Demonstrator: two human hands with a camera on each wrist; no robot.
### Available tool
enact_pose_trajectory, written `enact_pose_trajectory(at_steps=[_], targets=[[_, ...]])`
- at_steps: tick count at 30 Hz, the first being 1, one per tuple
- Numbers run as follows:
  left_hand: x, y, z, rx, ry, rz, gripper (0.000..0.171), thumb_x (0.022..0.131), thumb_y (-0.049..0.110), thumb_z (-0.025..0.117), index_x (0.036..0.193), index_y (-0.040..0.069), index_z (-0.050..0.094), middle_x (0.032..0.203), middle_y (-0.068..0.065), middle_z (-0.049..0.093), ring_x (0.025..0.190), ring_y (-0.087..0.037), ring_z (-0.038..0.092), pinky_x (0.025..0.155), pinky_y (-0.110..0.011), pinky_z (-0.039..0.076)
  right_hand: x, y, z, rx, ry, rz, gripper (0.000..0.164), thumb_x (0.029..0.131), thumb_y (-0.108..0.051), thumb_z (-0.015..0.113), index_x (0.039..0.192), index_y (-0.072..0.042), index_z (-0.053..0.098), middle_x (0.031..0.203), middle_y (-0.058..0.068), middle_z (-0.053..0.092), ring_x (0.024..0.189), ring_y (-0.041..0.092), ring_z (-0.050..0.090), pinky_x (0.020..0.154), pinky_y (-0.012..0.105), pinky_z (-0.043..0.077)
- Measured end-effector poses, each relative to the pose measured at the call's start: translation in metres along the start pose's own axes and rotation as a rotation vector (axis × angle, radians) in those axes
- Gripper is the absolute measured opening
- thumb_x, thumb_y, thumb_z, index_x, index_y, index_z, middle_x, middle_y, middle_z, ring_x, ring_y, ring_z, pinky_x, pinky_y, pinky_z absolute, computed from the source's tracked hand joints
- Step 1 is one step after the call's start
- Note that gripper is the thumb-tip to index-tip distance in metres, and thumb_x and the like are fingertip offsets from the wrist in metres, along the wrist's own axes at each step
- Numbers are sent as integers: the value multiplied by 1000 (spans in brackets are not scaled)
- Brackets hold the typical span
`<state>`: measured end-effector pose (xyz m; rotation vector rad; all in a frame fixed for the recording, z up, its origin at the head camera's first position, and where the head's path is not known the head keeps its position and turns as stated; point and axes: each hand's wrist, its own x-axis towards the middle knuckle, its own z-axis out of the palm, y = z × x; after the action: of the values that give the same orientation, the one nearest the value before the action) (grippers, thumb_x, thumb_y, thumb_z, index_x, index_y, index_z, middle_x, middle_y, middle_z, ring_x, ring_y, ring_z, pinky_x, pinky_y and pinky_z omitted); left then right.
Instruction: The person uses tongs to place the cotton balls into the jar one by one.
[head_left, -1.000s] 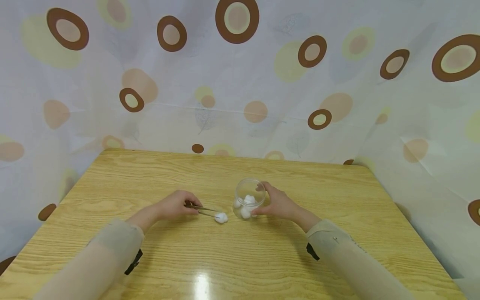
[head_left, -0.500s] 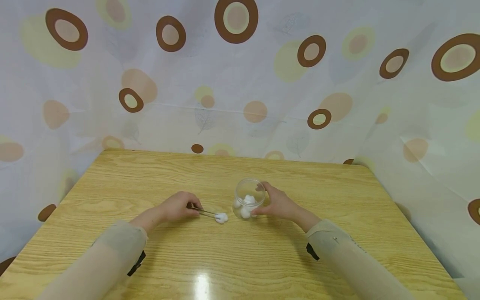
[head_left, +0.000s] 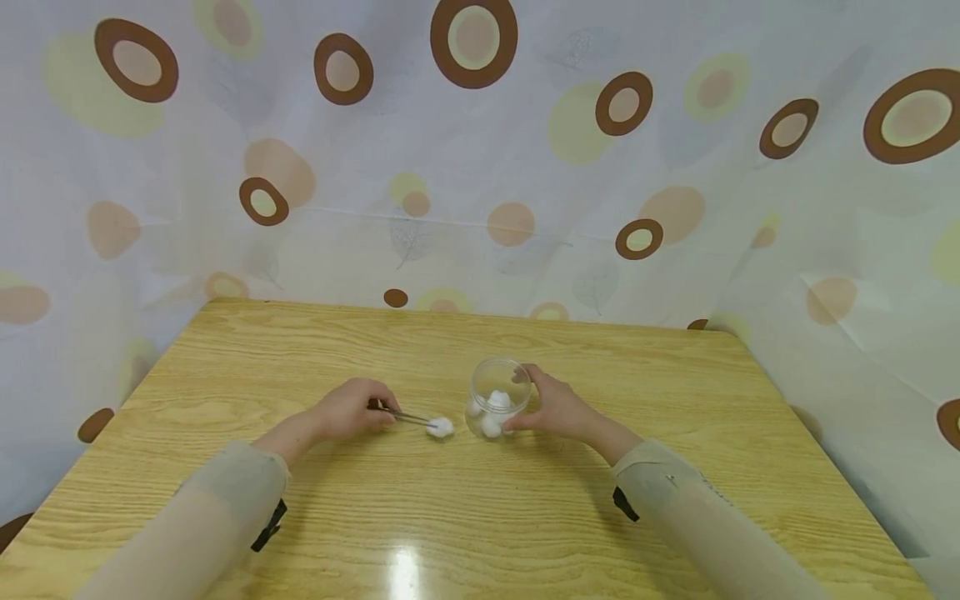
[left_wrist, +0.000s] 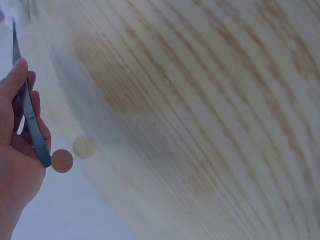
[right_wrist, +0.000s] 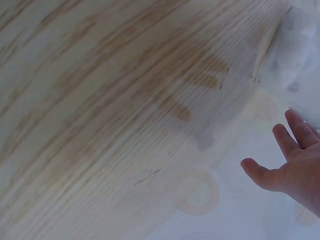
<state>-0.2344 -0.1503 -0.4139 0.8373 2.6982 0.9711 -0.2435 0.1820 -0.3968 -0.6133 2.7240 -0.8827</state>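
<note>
My left hand [head_left: 356, 408] pinches a pair of metal tweezers [head_left: 408, 416], whose length shows well in the left wrist view, where the thumb lies along one side. At the tips of the tweezers is a white cotton ball [head_left: 439, 428], just left of a clear jar [head_left: 501, 364]. Several more cotton balls [head_left: 497, 402] lie inside this lidless jar, which stands upright on the table. From the right side, my right hand [head_left: 561, 406] holds the jar between thumb and fingers. The right wrist view shows only part of the jar, at its right edge.
The wood-grain table [head_left: 480, 517] reaches back to a patterned cloth [head_left: 480, 250] hanging behind it and along both sides. Black straps [head_left: 270, 527] show under the sleeves.
The tweezers' arms, spread at first, have come together on the cotton ball. Left hand and ball have shifted slightly left and away from me. The right hand and jar stay put.
</note>
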Motion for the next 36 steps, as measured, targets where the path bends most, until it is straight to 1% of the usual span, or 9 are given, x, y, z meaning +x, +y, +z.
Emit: enact_pose_trajectory(at_steps=[2,9,15,24,31,36], targets=[[0,0,-3,-7,7,-9,9,86,12,67,93,8,70,90,-4,67,74,-7,52,64,-22,44,0,0,0,-1,1,1,87,74,-41,78,139,-4,34,137,16,48,129,39,41,102,54,36],[1,1,-15,26,46,21,8,87,11,65,92,7,70,88,-5,67,73,-7,54,62,-22,44,1,2,1,-1,1,5,85,73,-41,78,138,-5,35,137,16,48,128,38,42,101,53,38],[1,3,-26,36,66,16,9,87,12,65,93,7,70,88,-5,67,72,-8,54,61,-23,44,0,2,1,13,-6,4,85,74,-41,78,138,-6,34,137,16,48,129,39,41,100,54,38],[2,12,-36,21,90,14,10,88,11,64,94,6,70,89,-6,67,72,-9,52,61,-24,43,0,1,0,13,-8,2,86,74,-41,78,139,-6,34,137,16,47,130,39,40,101,54,37],[7,17,-42,26,105,27,10,87,10,65,94,6,70,88,-5,67,72,-10,52,62,-25,43,1,1,0,14,-8,1,88,73,-41,78,140,-5,33,138,16,47,131,39,39,102,55,36],[12,25,-47,27,119,47,10,87,10,64,94,6,70,91,-7,68,74,-11,54,63,-25,44,1,2,1,15,-8,11,90,73,-41,79,141,-5,32,139,16,46,132,39,37,103,55,35]])
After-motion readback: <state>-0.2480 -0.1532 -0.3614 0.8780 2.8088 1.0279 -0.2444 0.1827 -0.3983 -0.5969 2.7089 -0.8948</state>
